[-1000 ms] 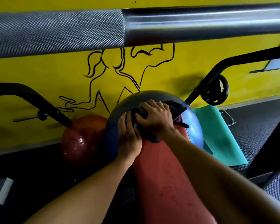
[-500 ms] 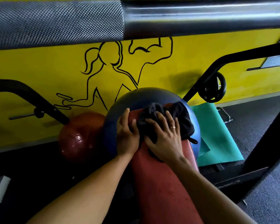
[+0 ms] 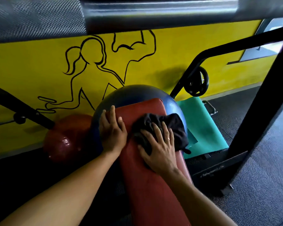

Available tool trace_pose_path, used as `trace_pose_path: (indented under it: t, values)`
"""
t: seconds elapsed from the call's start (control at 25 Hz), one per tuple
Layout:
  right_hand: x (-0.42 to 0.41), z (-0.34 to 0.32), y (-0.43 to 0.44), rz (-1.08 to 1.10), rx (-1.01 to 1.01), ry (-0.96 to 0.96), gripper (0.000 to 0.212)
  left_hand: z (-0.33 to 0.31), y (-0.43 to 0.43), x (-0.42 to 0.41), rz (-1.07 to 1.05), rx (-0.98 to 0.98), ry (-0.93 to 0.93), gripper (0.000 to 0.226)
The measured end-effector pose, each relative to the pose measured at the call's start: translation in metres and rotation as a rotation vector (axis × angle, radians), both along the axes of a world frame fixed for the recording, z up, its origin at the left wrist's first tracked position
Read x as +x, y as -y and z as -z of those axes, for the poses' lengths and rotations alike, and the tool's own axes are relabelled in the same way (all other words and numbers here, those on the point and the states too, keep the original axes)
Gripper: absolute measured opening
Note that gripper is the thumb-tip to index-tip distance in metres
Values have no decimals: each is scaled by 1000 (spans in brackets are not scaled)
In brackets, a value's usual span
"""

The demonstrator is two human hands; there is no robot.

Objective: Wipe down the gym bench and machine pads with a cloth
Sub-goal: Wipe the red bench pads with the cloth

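Bench [image 3: 153, 185]: narrow red padded top, surface scuffed.
- Black cloth [image 3: 175, 126]: crumpled, lies toward the far end at the right edge, part hanging over that edge.
- Right hand [image 3: 160, 149]: presses flat on the cloth, fingers spread.
- Left hand [image 3: 113, 131]: rests flat along the left edge, near the far left corner, fingers straight.

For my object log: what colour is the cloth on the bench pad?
The cloth is black; the head view shows it best.
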State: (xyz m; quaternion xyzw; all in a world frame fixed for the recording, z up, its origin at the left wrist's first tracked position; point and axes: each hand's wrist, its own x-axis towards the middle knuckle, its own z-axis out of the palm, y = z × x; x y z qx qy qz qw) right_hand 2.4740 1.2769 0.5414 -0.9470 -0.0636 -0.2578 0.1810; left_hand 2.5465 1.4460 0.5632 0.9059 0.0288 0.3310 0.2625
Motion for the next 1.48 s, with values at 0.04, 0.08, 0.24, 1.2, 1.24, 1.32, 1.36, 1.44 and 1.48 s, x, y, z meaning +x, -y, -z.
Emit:
trace_pose_path:
  t: [0.04,0.08,0.24,1.2,1.24,1.32,1.36,1.44,1.48]
  values:
    - [-10,8,9,13,3,-5,57,0,-3,2,-16,139,11,48]
    - [-15,11,17,53,38,-35,58,-2,-6,5,4,261,8,48]
    - [35,-24,31,230,339,-230,61,-26,-7,16,278,615,0,53]
    - [-33,22,33,662,528,-211,58,-41,59,56,856,955,35,69]
    - [-34,23,30,734,560,-218,57,-38,57,55,866,944,32,69]
    - [-10,9,22,826,594,-223,57,-35,56,57,873,946,58,66]
    - [8,-2,16,830,605,-238,57,-34,57,61,872,946,70,63]
    - [37,-20,5,791,578,-284,58,-32,54,63,875,931,99,57]
    - [41,-24,3,773,558,-285,59,-30,54,64,874,933,114,56]
